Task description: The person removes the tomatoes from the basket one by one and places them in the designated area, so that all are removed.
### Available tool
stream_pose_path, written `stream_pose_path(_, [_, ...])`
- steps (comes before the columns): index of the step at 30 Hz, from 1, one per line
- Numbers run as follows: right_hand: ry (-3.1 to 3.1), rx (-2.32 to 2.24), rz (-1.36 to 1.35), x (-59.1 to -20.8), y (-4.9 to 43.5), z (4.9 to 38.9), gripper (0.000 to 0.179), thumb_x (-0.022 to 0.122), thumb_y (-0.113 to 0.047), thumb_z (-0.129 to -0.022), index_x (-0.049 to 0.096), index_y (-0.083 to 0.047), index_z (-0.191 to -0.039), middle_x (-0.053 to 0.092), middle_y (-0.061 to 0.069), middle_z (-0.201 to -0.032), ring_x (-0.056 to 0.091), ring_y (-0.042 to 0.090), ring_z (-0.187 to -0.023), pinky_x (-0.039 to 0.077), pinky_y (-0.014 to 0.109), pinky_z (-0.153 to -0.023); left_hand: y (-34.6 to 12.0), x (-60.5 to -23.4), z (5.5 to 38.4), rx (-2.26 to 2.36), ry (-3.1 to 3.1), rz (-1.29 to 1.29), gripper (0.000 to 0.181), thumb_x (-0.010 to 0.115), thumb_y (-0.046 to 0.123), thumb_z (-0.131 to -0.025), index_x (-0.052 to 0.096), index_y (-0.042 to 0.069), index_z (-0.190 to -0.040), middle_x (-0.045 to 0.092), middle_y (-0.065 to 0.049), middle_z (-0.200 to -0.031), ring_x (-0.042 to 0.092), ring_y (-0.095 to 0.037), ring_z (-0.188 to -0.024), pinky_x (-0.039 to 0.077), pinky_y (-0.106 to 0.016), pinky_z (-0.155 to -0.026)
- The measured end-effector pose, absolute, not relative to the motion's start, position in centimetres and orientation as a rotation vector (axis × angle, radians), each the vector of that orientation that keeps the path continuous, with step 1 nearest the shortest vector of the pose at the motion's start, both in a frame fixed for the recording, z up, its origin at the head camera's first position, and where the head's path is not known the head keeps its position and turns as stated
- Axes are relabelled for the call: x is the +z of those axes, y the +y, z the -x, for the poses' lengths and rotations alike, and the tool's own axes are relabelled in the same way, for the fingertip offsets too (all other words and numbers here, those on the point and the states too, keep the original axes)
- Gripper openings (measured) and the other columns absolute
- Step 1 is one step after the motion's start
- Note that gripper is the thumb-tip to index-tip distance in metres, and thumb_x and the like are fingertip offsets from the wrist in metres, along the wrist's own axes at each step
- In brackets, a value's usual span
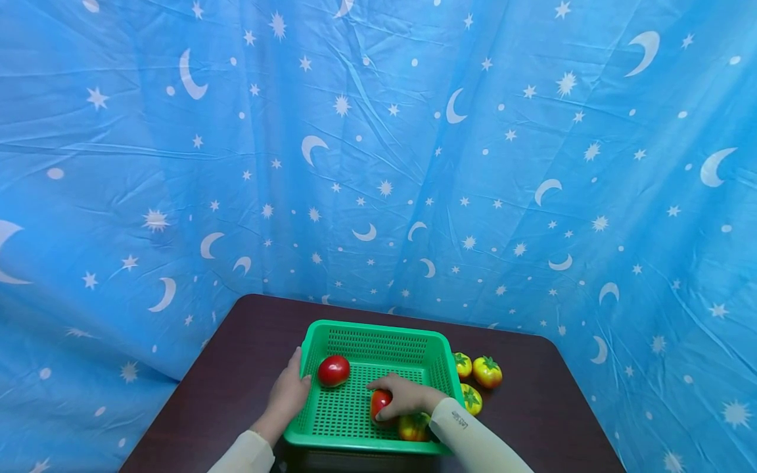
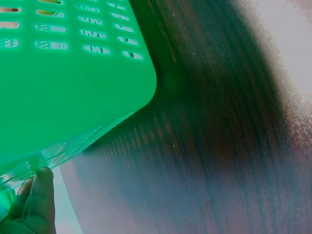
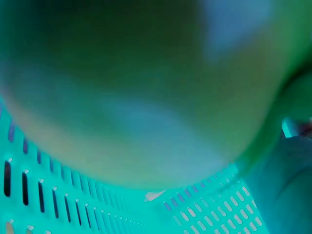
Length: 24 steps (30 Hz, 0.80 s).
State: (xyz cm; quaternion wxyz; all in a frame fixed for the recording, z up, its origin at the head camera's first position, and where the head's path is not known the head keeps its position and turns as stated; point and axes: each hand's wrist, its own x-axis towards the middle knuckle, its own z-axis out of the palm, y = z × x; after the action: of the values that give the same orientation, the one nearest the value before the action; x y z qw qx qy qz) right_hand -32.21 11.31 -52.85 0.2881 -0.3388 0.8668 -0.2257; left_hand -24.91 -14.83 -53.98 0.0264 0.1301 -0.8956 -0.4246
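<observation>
A green plastic basket with slotted walls stands on the table. My left hand grips its left rim, thumb over the edge and fingers along the outside; in the left wrist view, fingers meet the basket wall. My right hand reaches inside and holds a red tomato between thumb and fingers, low over the slotted floor. Another red tomato lies at the basket's left. Beneath the right wrist sits a yellow-red tomato, partly covered. A blurred round thing fills most of the right wrist view.
Just outside the basket's right wall are three yellow-red tomatoes with green leafy tops, the outermost tomato standing a little apart. The dark brown table has rounded far corners. A blue curtain with moons and stars hangs behind it.
</observation>
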Motion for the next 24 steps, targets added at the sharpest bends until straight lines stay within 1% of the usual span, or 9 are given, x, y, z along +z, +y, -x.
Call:
stream_pose_path(5, [2.334, -0.594, 0.910, -52.79, 11.31, 32.18, 0.062, 0.071, -0.028, -0.075, 0.052, -0.021, -0.134, 0.049, -0.006, -0.115, 0.044, 0.007, -0.092, 0.046, 0.022, -0.070, -14.82, -54.00, 24.95, -1.312, -2.763, -0.403, 0.071, 0.050, 0.011, -0.094, 0.010, 0.004, -0.151, 0.030, -0.027, -0.149, 0.036, -0.047, -0.132, 0.036, -0.064, -0.100])
stream_pose_path(10, [2.372, -0.574, 0.870, -52.69, 11.31, 32.07, 0.066, 0.072, -0.027, -0.071, 0.050, -0.019, -0.133, 0.044, -0.002, -0.118, 0.043, 0.009, -0.094, 0.046, 0.023, -0.072, -14.80, -54.06, 24.96, -1.300, -2.759, -0.402, 0.071, 0.050, 0.010, -0.093, 0.011, 0.004, -0.151, 0.031, -0.027, -0.148, 0.037, -0.047, -0.131, 0.037, -0.064, -0.100])
stream_pose_path(16, [2.386, -0.620, 0.818, -52.58, 11.41, 32.13, 0.058, 0.076, -0.026, -0.071, 0.052, -0.016, -0.123, 0.040, 0.002, -0.113, 0.044, 0.013, -0.091, 0.046, 0.025, -0.071, -14.78, -54.03, 24.91, -1.298, -2.754, -0.398, 0.071, 0.051, 0.010, -0.093, 0.010, 0.004, -0.151, 0.031, -0.027, -0.148, 0.038, -0.046, -0.131, 0.038, -0.064, -0.100])
stream_pose_path(24, [2.409, -0.665, 0.833, -52.51, 11.54, 32.31, 0.049, 0.077, -0.026, -0.073, 0.052, -0.014, -0.113, 0.047, -0.003, -0.107, 0.044, 0.011, -0.091, 0.046, 0.023, -0.071, -14.78, -54.01, 24.87, -1.297, -2.759, -0.397, 0.072, 0.051, 0.011, -0.093, 0.010, 0.005, -0.152, 0.031, -0.027, -0.148, 0.038, -0.047, -0.131, 0.039, -0.064, -0.099])
